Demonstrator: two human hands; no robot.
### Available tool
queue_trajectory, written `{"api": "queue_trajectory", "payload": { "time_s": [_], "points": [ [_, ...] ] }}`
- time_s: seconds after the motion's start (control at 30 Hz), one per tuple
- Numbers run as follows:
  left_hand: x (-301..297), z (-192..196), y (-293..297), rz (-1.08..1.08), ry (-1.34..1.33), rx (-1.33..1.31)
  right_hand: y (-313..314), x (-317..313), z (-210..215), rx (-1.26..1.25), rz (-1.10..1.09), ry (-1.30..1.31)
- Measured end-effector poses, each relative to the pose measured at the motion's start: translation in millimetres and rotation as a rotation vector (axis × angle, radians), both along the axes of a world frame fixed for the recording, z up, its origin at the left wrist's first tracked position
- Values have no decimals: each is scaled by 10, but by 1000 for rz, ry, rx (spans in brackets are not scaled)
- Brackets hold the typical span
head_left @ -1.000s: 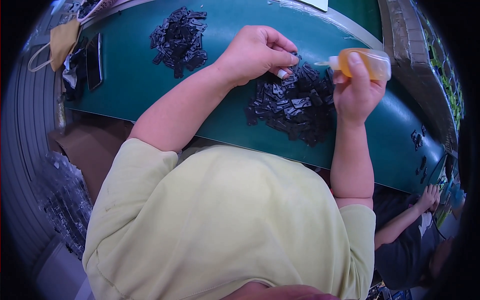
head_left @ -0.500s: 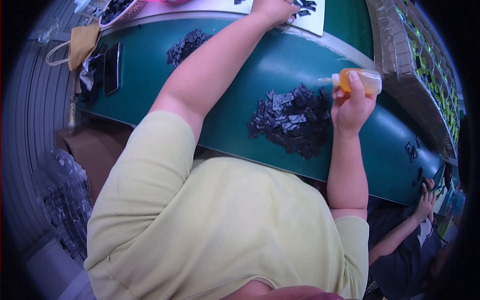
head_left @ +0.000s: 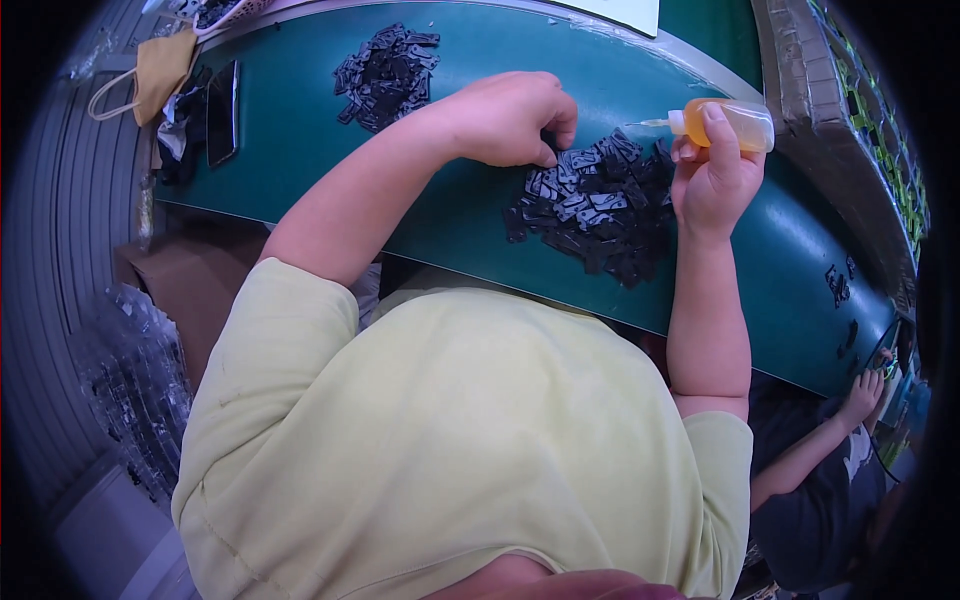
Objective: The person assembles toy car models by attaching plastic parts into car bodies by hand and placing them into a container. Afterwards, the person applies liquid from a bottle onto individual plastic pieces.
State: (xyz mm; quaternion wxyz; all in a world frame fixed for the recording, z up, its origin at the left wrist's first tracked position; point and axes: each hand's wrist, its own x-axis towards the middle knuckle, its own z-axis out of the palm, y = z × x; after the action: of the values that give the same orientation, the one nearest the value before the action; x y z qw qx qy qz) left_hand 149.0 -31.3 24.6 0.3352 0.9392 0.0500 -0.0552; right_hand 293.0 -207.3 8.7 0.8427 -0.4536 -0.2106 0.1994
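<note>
My right hand [head_left: 718,185] is wrapped round a small clear squeeze bottle [head_left: 740,124] with amber liquid and a thin nozzle pointing left. The bottle lies nearly level above the right side of a heap of flat black parts [head_left: 600,205]. At that heap's upper left edge is my left hand [head_left: 520,120], palm down. Its fingers are bent, and a small gap shows between thumb and forefinger, with the tips at the parts. A second, smaller pile of black parts [head_left: 388,75] lies farther left on the green table [head_left: 460,225].
At the far edge is a white board [head_left: 625,12], partly cut off. A phone [head_left: 223,112] and a tan mask [head_left: 162,75] lie at the left. Cardboard trays [head_left: 825,130] stand at the right. Another person's hand [head_left: 862,395] is at the lower right, near a few black parts.
My left hand has come back from the white board to the heap of black parts. The bottle stays in my right hand. The view has shifted, so the board is mostly out of the picture.
</note>
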Motion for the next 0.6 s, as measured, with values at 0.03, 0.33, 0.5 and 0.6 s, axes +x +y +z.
{"api": "queue_trajectory", "payload": {
  "time_s": [0.03,0.33,0.5,0.6],
  "points": [
    [14,-10,0,10,20,14,-2,-6,-2,0,1,-3],
    [73,83,99,188,23,-325,-26,18,-4,-26,-32,17],
    [175,63,-60,427,27,-952,-24,-8,17,-17,-17,40],
    [218,-69,-79,544,-81,-1101,-20,-22,29,3,-11,28]
  ]
}}
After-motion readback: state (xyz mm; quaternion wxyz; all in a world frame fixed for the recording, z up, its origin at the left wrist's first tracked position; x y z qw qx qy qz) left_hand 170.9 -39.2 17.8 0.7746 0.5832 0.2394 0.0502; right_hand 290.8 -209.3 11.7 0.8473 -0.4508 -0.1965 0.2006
